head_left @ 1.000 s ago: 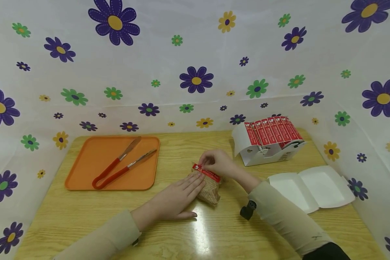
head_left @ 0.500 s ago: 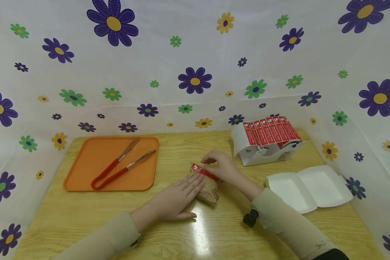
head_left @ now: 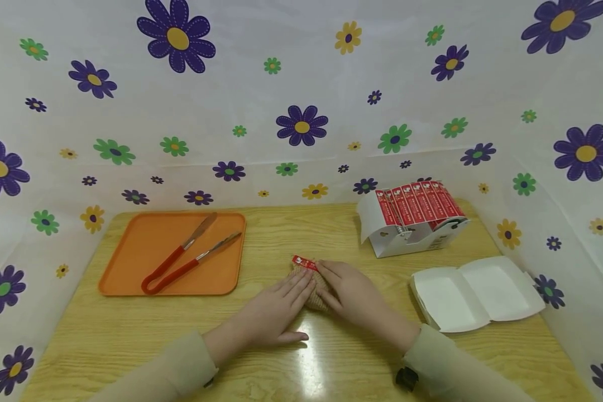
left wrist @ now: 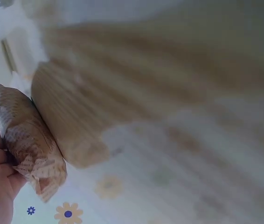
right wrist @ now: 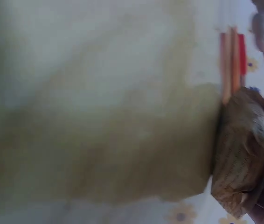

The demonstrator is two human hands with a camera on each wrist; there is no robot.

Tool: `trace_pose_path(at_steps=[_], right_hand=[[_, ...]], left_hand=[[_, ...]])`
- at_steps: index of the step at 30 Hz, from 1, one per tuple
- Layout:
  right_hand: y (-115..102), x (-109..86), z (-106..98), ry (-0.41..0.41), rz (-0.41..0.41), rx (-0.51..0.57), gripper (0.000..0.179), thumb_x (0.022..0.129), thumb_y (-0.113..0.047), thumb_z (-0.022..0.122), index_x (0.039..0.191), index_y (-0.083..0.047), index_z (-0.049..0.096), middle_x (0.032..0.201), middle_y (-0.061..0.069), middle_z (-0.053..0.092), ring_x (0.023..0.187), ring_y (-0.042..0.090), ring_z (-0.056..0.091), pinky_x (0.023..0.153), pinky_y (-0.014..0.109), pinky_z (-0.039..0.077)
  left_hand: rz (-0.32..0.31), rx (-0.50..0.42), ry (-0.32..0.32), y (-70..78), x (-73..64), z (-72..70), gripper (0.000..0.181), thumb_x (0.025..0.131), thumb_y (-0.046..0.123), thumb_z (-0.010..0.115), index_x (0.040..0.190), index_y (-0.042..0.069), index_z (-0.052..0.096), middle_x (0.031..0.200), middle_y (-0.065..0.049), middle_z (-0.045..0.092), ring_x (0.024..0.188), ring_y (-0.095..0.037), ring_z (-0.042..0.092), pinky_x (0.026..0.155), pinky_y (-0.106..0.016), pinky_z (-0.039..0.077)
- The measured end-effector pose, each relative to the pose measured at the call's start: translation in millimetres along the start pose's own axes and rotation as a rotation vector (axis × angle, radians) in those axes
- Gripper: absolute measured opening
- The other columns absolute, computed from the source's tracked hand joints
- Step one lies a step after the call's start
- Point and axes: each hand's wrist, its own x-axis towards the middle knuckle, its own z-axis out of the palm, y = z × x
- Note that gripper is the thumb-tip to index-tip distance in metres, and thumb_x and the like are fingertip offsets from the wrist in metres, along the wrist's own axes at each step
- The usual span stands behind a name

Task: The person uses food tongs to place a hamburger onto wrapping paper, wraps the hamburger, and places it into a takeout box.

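Observation:
A small parcel wrapped in brown printed paper (head_left: 315, 302) lies on the table between both hands. Across its far end runs a red sticker (head_left: 304, 262) with white print. The left hand (head_left: 268, 312) rests flat on the parcel's left side, its fingers straight and its thumb spread over the table. From the right, the right hand (head_left: 357, 293) presses on the parcel, fingers extended over the sticker's right end and thumb on the side. In the left wrist view the wrapped parcel (left wrist: 31, 135) shows crumpled paper ends; the right wrist view also shows the parcel (right wrist: 239, 158).
An orange tray (head_left: 130, 245) at the left bears red-handled tongs (head_left: 168, 265). Back right stands a white box (head_left: 392, 243) with rows of red stickers. In front of it lies an open white clamshell box (head_left: 449, 301). A flowered cloth hangs behind the table.
The right hand has come from the sticker's far edge down onto the parcel's right side, its fingers now covering the sticker's right end. The left hand stays nearly still.

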Motion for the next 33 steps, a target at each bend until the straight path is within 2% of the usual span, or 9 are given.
trace_pose_path(at_steps=[4, 7, 9, 13, 16, 20, 24, 27, 33], right_hand=[[-1.0, -6.9, 6.7, 0.010, -0.036, -0.040, 0.061, 0.105, -0.035, 0.066, 0.152, 0.002, 0.055, 0.155, 0.018, 0.059, 0.141, 0.037, 0.060, 0.120, 0.052, 0.049], [-1.4, -9.3, 8.4, 0.001, -0.059, -0.051, 0.062, 0.106, -0.034, 0.065, 0.155, 0.002, 0.051, 0.158, 0.019, 0.056, 0.144, 0.036, 0.057, 0.121, 0.052, 0.048], [-2.2, -10.4, 9.9, -0.014, -0.068, -0.056, 0.063, 0.106, -0.032, 0.064, 0.156, 0.002, 0.048, 0.160, 0.020, 0.052, 0.147, 0.037, 0.054, 0.122, 0.053, 0.046], [-4.8, -11.6, 16.1, -0.050, -0.063, -0.063, 0.063, 0.110, -0.030, 0.057, 0.159, 0.006, 0.041, 0.166, 0.022, 0.043, 0.153, 0.037, 0.045, 0.127, 0.053, 0.040], [-5.2, -14.0, 21.4, -0.049, -0.027, -0.019, 0.067, 0.111, -0.029, 0.054, 0.162, 0.009, 0.032, 0.170, 0.025, 0.034, 0.158, 0.038, 0.037, 0.130, 0.054, 0.034], [-2.8, -18.7, 26.3, -0.032, 0.019, 0.091, 0.071, 0.111, -0.027, 0.052, 0.165, 0.008, 0.021, 0.173, 0.026, 0.023, 0.162, 0.038, 0.028, 0.131, 0.056, 0.029], [0.3, -21.3, 29.4, -0.055, 0.031, 0.163, 0.072, 0.113, -0.027, 0.049, 0.167, 0.006, 0.015, 0.176, 0.024, 0.017, 0.163, 0.037, 0.023, 0.133, 0.055, 0.025], [0.2, -19.4, 28.7, -0.072, 0.031, 0.176, 0.074, 0.113, -0.028, 0.050, 0.168, 0.005, 0.014, 0.176, 0.024, 0.018, 0.164, 0.036, 0.022, 0.134, 0.055, 0.022], [-7.0, -9.6, 27.6, -0.062, 0.022, 0.122, 0.079, 0.111, -0.035, 0.053, 0.166, 0.008, 0.016, 0.175, 0.026, 0.020, 0.164, 0.037, 0.022, 0.134, 0.057, 0.022]], left_hand=[[-0.046, -0.049, 0.040, 2.2, 2.0, 1.4, 0.092, 0.106, 0.063, 0.049, 0.166, -0.003, 0.027, 0.175, -0.022, 0.024, 0.164, -0.034, 0.024, 0.132, -0.042, 0.032], [-0.111, -0.046, 0.070, 2.3, 6.9, 3.0, 0.088, 0.108, 0.058, 0.049, 0.165, -0.005, 0.026, 0.174, -0.025, 0.024, 0.164, -0.035, 0.024, 0.132, -0.043, 0.032], [-0.165, -0.030, 0.068, 2.5, 10.5, 4.5, 0.086, 0.110, 0.056, 0.046, 0.164, -0.007, 0.027, 0.173, -0.028, 0.026, 0.163, -0.037, 0.025, 0.133, -0.045, 0.032], [-0.244, -0.025, 0.021, 4.7, 14.5, 6.3, 0.081, 0.112, 0.052, 0.042, 0.162, -0.011, 0.030, 0.170, -0.033, 0.029, 0.161, -0.041, 0.029, 0.132, -0.047, 0.033], [-0.266, -0.042, 0.006, 6.8, 15.8, 7.1, 0.079, 0.112, 0.049, 0.044, 0.161, -0.012, 0.032, 0.168, -0.033, 0.031, 0.159, -0.042, 0.034, 0.130, -0.048, 0.036], [-0.272, -0.089, 0.024, 8.1, 17.5, 7.0, 0.079, 0.111, 0.048, 0.049, 0.159, -0.012, 0.034, 0.166, -0.034, 0.035, 0.155, -0.041, 0.040, 0.127, -0.047, 0.041], [-0.298, -0.174, 0.028, 8.2, 18.2, 4.2, 0.080, 0.110, 0.049, 0.052, 0.160, -0.011, 0.035, 0.165, -0.033, 0.037, 0.154, -0.039, 0.044, 0.123, -0.046, 0.046], [-0.326, -0.207, 0.017, 7.1, 17.0, 3.2, 0.081, 0.109, 0.051, 0.053, 0.161, -0.009, 0.035, 0.167, -0.030, 0.036, 0.154, -0.037, 0.044, 0.122, -0.045, 0.047], [-0.382, -0.150, 0.023, 3.6, 8.7, 6.1, 0.083, 0.107, 0.055, 0.055, 0.162, -0.003, 0.036, 0.166, -0.031, 0.038, 0.151, -0.039, 0.048, 0.121, -0.047, 0.048]])
